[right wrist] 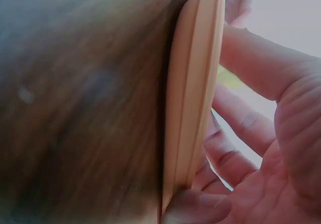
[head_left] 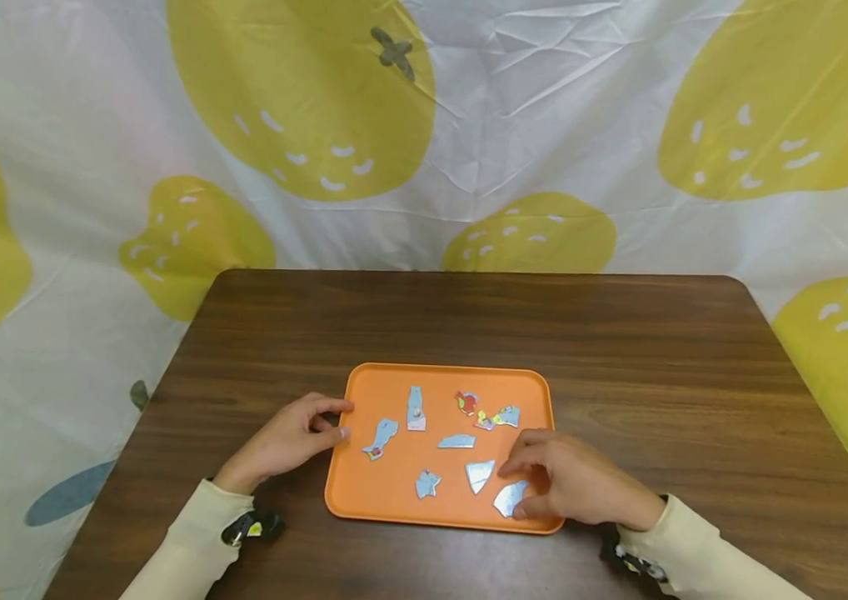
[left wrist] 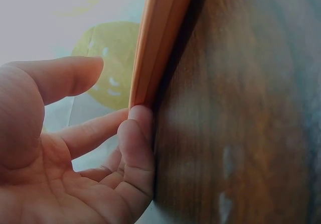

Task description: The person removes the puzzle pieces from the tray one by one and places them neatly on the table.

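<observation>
Two grips flank an orange tray [head_left: 382,500] on the brown wooden bench [head_left: 656,375]. At its near side, the left grip [head_left: 289,437] is loosely spread, thumb and forefinger apart and nothing between them, with fingertips against the tray's rim. Opposite, the right grip [head_left: 581,479] arches over the tray's near right corner, thumb and fingers apart and bent; the thumb tip meets a pale blue piece [head_left: 509,498], which lies flat just beneath.

Just left of the right grip sits a triangular piece [head_left: 480,476], and farther left a small jagged piece [head_left: 427,483]. Ahead of its fingers are a yellow-and-blue piece [head_left: 508,416] and, past that, a red piece [head_left: 466,403]. A flat-bottomed piece [head_left: 457,442] lies between the two grips. Nearest the left grip is a slanted piece [head_left: 382,437], with a tall piece [head_left: 415,407] farther right. Beyond both grips hangs a lemon-print cloth [head_left: 544,108].
</observation>
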The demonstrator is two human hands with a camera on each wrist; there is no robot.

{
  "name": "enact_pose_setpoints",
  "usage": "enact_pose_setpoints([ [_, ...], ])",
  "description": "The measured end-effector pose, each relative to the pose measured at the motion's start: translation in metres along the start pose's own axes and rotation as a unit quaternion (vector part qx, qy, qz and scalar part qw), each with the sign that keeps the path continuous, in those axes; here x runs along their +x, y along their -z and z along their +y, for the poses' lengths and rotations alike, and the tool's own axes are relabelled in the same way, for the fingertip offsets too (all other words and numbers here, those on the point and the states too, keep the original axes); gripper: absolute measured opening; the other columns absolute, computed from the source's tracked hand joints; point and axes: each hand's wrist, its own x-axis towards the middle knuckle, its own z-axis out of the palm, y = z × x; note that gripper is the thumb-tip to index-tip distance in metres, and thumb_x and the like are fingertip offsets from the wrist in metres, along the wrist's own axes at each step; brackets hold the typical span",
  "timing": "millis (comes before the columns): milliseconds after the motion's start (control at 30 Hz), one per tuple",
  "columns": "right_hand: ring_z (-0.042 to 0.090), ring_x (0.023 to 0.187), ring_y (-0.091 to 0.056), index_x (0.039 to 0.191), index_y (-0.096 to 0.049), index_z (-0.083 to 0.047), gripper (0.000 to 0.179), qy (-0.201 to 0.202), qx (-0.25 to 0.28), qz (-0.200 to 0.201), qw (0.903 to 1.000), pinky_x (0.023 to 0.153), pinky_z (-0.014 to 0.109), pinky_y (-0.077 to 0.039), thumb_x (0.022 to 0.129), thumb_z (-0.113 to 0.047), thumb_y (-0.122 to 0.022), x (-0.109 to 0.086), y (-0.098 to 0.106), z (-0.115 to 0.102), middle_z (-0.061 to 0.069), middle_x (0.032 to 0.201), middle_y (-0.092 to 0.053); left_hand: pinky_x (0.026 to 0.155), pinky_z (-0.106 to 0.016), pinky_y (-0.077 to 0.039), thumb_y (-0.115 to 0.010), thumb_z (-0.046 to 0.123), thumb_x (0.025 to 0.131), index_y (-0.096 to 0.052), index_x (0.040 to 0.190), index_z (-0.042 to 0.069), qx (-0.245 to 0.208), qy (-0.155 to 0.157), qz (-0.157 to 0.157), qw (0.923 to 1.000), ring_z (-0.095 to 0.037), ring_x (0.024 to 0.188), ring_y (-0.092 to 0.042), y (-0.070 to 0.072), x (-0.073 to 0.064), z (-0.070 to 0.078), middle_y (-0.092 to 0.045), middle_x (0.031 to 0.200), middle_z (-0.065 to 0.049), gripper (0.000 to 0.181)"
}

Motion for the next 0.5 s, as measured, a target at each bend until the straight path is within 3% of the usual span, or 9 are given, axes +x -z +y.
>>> enact_pose_setpoints([
  [133, 0.004, 0.092, -0.058, 0.109, -0.082, -0.026, 0.039, 0.001, 0.007, -0.008, 0.9999, 0.079, 0.024, -0.048, 0.073, -0.024, -0.097, 0.0014, -0.0026, -0.0011, -0.017, 0.102, -0.067, 0.078, -0.025, -0.053, -0.077, 0.023, 0.098, -0.07, 0.137, 0.009, -0.001, 0.002, 0.002, 1.0, -0.016, 0.093, -0.065, 0.0002, -0.0002, -0.0013, -0.066, 0.127, -0.011, 0.042],
  [500, 0.003, 0.087, -0.051, 0.093, -0.071, -0.037, 0.033, -0.014, 0.007, -0.035, 0.9993, 0.076, 0.022, -0.044, 0.073, -0.024, -0.095, 0.0031, -0.004, -0.0015, -0.02, 0.09, -0.062, 0.078, -0.024, -0.053, -0.074, 0.025, 0.1, -0.069, 0.138, 0.009, -0.007, 0.005, 0.004, 1.0, -0.015, 0.094, -0.063, 0.0028, -0.0007, -0.0027, -0.066, 0.128, -0.012, 0.042],
])
